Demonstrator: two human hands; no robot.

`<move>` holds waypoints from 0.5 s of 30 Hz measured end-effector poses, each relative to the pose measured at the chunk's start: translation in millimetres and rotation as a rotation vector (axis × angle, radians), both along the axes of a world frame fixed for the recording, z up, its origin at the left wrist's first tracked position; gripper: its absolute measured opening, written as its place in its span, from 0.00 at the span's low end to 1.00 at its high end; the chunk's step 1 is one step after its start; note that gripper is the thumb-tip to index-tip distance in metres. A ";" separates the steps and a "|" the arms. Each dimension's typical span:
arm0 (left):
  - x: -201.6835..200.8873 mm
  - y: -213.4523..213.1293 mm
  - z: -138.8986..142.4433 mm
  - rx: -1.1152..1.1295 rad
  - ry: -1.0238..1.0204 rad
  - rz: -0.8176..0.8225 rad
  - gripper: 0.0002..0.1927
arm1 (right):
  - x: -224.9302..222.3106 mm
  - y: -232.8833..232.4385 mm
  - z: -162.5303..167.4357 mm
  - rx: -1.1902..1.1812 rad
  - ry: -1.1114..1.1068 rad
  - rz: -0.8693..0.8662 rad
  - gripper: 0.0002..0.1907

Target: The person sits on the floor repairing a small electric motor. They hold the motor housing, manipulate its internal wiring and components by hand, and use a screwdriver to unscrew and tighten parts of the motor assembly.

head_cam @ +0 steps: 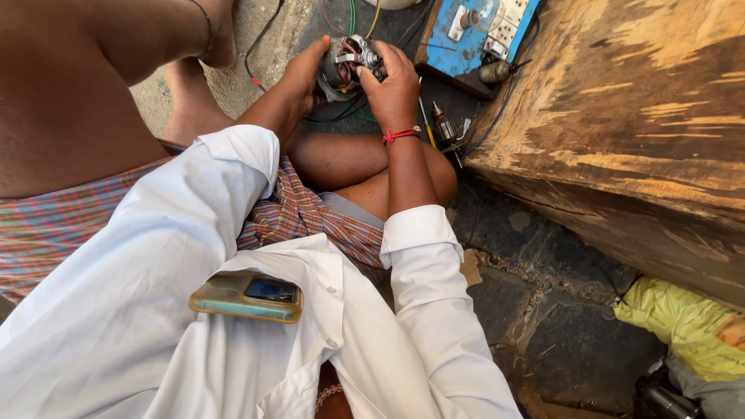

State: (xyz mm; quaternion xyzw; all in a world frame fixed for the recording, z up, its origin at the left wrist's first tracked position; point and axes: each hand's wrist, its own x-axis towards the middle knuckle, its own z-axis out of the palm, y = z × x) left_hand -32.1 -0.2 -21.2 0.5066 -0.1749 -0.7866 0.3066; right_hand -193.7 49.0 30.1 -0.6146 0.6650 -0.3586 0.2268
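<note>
Both my hands hold a small grey metal motor part (347, 64) with copper windings and coloured wires, above my crossed legs. My left hand (299, 81) grips its left side. My right hand (396, 81), with a red thread on the wrist, wraps over its right side and top. Green, red and yellow wires trail from the part toward the floor. I wear a white shirt with rolled sleeves and a checked cloth around my legs.
A large worn wooden block (621, 116) fills the right. A blue switchboard (481, 27) lies at the top, with a small armature (444, 124) and a screwdriver beside it. A phone (248, 296) sits in my shirt pocket. A yellow-green bag (683, 326) lies at lower right.
</note>
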 end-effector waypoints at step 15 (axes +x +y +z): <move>16.5 -9.4 7.2 -0.163 -0.084 0.139 0.29 | 17.6 7.7 8.0 -0.118 -0.202 -0.151 0.21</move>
